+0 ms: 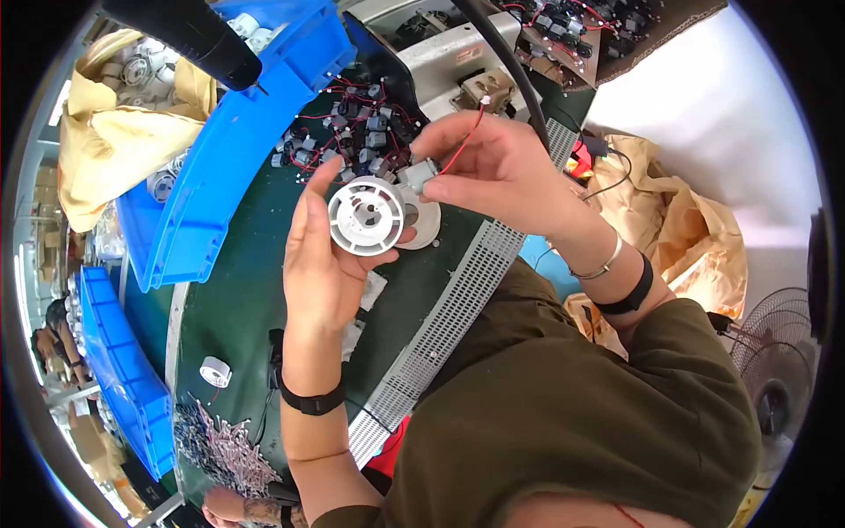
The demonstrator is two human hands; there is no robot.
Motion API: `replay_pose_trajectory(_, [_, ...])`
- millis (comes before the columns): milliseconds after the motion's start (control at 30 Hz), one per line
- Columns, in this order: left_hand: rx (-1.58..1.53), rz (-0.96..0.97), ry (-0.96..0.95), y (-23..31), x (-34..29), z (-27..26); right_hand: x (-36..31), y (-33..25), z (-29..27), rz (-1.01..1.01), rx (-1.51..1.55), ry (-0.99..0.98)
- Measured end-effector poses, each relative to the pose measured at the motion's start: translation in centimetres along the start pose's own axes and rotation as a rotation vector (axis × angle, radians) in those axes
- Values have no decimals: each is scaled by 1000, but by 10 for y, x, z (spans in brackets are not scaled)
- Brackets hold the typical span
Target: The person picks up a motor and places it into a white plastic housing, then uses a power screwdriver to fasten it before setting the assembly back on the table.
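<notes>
- Left hand [321, 255] is up over the green bench [229, 308], fingers wrapped round the rim of a white plastic wheel [366, 215], its open, ribbed face turned up toward the head.
- Right hand [493, 172] sits at about three o'clock from that wheel, pinched shut on a small grey motor [421, 174]; a thin red wire [462, 145] loops up from the motor to a white plug [485, 101] at its fingertips.
- Motor and wheel are just beside each other, almost touching. Whether the shaft is already in the hub, I cannot tell from here.
- A second white ring [426, 224] shows behind the wheel, at its four o'clock, partly covered.
- At twelve o'clock from the hands lies a heap of the same motors [361, 132] with red and black leads, spilling from beside the tipped blue bin [238, 150].
- A loose white wheel [215, 371] rests at seven o'clock, and further down a pile of small metal parts [220, 440].
- A slotted grey cable duct [458, 308] runs along the bench edge by the olive sleeve.
- Risks, as I judge them: that red wire is slack and close to the thumb, so it could snag or get trapped between motor and wheel.
- The wheel is held only by its rim; a hard push from the motor might tip it out of the fingers onto the bench.
- Coming in at a tilt could jam the motor against the hub ribs.
</notes>
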State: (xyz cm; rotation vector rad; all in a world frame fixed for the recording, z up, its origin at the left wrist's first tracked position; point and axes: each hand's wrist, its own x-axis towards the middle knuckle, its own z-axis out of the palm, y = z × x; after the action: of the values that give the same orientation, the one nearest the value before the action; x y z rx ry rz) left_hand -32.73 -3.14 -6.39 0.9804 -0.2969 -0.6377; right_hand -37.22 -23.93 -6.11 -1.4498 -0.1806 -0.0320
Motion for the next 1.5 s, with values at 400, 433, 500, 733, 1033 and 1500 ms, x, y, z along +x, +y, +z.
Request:
replay_pose_trajectory(400, [1417,458,325,-29,12,-6,13,27,3,-89,-323,-79])
replay_pose_trajectory(433, [1414,457,319,-29,12,-6,12,26,1,-104,-284,-54])
replay_pose_trajectory(500, [1277,487,86,-26,5,-5,12,24,2,-106,-176,-10])
replay_pose_trajectory(733, [1468,388,6,-31,4,-13,9,14,-2,-70,-172,8])
replay_pose_trajectory(1033, [1297,619,149,-56,16,-12,10,14,9,-76,-517,-76])
replay_pose_trajectory(1500, [1157,715,164,-76,4,-29,14,15,20,-318,-1098,-216])
